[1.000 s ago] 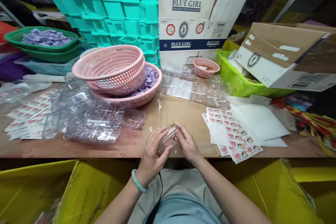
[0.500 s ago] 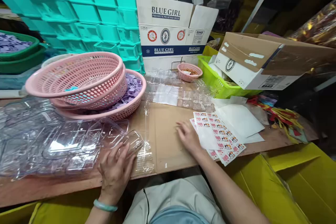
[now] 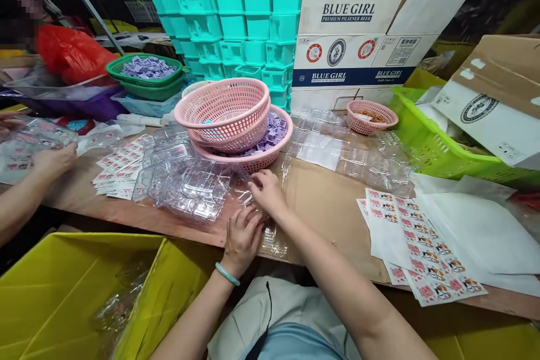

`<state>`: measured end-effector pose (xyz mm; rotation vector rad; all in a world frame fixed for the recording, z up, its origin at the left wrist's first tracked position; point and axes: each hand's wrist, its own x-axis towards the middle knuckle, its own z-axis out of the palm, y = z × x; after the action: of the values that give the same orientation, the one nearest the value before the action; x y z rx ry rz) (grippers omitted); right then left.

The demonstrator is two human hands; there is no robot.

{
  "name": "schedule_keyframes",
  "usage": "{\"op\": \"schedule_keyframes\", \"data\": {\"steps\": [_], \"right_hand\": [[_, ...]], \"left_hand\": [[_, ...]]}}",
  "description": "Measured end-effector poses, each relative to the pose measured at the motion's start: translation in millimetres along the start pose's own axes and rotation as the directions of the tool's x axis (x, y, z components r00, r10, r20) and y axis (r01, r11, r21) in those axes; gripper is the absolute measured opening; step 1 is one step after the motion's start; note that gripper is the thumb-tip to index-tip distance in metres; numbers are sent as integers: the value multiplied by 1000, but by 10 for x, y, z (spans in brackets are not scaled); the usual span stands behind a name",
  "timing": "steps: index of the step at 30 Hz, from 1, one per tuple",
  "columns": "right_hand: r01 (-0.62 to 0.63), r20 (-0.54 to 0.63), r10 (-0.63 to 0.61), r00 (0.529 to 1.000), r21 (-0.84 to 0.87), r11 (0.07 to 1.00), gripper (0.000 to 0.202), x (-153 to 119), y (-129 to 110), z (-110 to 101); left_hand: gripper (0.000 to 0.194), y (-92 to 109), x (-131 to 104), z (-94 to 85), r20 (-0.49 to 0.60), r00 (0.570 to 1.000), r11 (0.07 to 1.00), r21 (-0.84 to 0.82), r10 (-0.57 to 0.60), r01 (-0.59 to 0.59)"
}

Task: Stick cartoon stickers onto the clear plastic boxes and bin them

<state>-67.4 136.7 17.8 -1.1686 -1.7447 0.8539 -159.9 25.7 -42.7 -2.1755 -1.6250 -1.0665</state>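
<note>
My left hand (image 3: pixel 242 238) is at the table's front edge, fingers bent over the lower side of a clear plastic shell (image 3: pixel 243 194). At that shell's upper right, my right hand (image 3: pixel 269 193) pinches the edge between thumb and fingers. Part of the shell is hidden by the hands. Just left of them lies a heap of clear plastic shells (image 3: pixel 189 183). Behind them stand pink baskets (image 3: pixel 228 102), the lowest holding small purple pieces (image 3: pixel 272 134). Brown cardboard (image 3: pixel 324 202) lies to the right of my hands.
Sticker sheets (image 3: pixel 422 236) overlap white paper on the right. A small pink basket (image 3: pixel 371 115), a lime-green crate (image 3: pixel 430 143) and a beer carton (image 3: pixel 350 39) stand behind, beside stacked turquoise crates (image 3: pixel 236 22). Left, another person's hand (image 3: pixel 57 160) holds clear packs above a yellow bin (image 3: pixel 80 287).
My view has swung left. My right hand has moved from the bare cardboard over to the plastic shell beside my left hand, which stays at the shell. Another person's hands have come into view.
</note>
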Motion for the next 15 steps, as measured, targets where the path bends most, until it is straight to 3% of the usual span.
{"op": "schedule_keyframes", "data": {"steps": [1,4,7,10,13,15], "right_hand": [[-17,-3,17,1000,17,1000,8,55,24,-6],[-53,-37,56,998,74,996,16,34,172,-236],[-153,-59,161,985,131,980,26,-175,421,-676],[-283,-124,306,944,172,944,36,-417,698,-1152],[-362,-186,404,896,222,905,42,-606,886,-1490],[-388,-192,440,878,255,886,44,-688,945,-1603]], "left_hand": [[33,-9,-5,-3,4,1000,1000,1,-7,7],[36,-45,-12,-13,12,1000,999,-23,-29,29],[37,-53,28,8,41,998,995,-84,-47,50],[34,-25,149,86,60,997,993,-108,-48,55],[41,-12,330,156,109,988,994,-13,-108,110],[52,-25,454,149,182,971,987,72,-155,144]]}}
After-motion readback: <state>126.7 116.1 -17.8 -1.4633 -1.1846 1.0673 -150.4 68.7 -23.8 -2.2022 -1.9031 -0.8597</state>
